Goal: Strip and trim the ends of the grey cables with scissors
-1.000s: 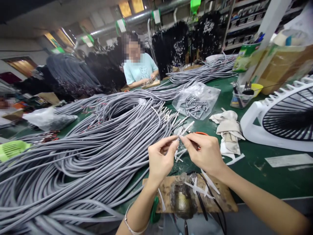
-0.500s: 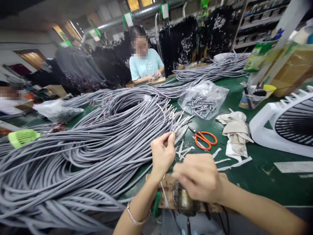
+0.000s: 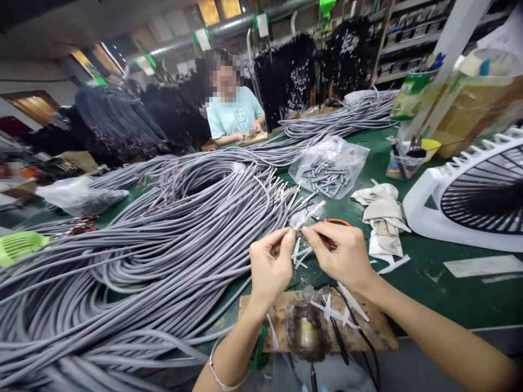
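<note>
My left hand (image 3: 270, 264) is closed in a pinch on what looks like a thin cable end, mostly covered by the fingers. My right hand (image 3: 345, 255) is pinched too, its thumb and fingertips meeting the left ones; what it grips is too small to make out. Just beyond the fingertips, whitish strips and the pale ends of grey cables (image 3: 171, 261) show. Below my hands, a brass-coloured motor (image 3: 306, 329) is mounted on a wooden board (image 3: 376, 335) with white scraps (image 3: 333, 311) on it. Orange-handled scissors (image 3: 338, 221) are partly hidden behind my right hand.
A clear bag (image 3: 355, 158) of short grey pieces lies ahead. To the right are crumpled cloth gloves (image 3: 382, 209), a white fan (image 3: 425, 218) and a tool tub (image 3: 402, 166). A co-worker (image 3: 237, 114) sits across the green table (image 3: 433, 294).
My right hand has moved up and away from above the motor to meet my left hand's fingertips. White scraps now show on the board. The view has shifted slightly to the right.
</note>
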Tool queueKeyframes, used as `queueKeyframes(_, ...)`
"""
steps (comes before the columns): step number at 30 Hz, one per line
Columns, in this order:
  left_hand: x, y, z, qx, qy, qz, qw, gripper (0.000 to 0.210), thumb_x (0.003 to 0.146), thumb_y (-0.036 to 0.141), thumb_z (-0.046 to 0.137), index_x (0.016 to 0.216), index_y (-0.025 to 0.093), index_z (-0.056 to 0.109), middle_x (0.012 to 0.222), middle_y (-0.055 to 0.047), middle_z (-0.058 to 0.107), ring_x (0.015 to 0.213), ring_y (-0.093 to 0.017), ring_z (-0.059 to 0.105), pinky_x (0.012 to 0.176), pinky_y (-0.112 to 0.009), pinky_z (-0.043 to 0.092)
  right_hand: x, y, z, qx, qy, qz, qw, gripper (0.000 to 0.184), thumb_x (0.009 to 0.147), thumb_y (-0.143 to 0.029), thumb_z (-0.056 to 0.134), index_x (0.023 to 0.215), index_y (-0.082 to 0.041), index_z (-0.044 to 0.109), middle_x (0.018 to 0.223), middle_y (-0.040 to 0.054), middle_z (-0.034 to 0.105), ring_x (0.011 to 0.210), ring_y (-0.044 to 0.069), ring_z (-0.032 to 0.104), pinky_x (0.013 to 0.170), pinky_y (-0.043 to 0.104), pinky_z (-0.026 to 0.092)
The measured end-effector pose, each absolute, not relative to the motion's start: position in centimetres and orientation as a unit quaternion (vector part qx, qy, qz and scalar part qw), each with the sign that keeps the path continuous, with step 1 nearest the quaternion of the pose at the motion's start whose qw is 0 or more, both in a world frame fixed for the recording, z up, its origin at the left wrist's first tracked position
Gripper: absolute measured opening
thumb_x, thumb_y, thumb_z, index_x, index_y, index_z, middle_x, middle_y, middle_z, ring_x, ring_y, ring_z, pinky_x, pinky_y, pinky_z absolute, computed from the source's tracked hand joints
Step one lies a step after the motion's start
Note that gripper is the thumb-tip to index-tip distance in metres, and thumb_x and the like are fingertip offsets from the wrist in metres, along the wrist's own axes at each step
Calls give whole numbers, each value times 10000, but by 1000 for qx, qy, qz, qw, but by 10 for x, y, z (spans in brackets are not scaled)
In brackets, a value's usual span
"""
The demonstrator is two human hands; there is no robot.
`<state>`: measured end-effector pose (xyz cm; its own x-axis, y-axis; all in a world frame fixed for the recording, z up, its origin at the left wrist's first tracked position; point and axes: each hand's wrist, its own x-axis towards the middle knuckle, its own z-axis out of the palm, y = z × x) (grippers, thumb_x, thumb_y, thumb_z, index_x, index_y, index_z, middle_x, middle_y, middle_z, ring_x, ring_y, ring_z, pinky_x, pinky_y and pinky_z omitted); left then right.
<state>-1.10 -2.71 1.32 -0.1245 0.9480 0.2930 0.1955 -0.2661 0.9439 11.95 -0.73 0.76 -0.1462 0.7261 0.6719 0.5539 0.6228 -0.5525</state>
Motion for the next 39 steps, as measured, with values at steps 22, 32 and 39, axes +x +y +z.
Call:
queueKeyframes(22,-8,-28,12,508,441,585,452,200,753,329,601,754,130,602,582,26,504,458,-43,391,453,-161,342,113,-13,0,-333,-743,-32,580,147,798,-141,540,679,-134,627,580,24,625,499,101,536,530,214,412)
queueKeyframes(32,-16,-24,14,481,427,615,456,208,777,322,590,845,133,645,559,35,485,453,-32,391,438,-146,329,118,-8,6,-381,-737,-15,558,182,809,-173,528,651,-150,615,538,7,574,478,99,497,519,227,384)
queueKeyframes(39,-13,-27,19,508,460,614,392,196,746,297,613,818,129,683,582,-4,577,582,-104,549,554,-197,436,118,-10,7,-347,-751,-64,558,80,773,-117,572,725,-143,631,640,26,652,548,113,561,588,234,424)
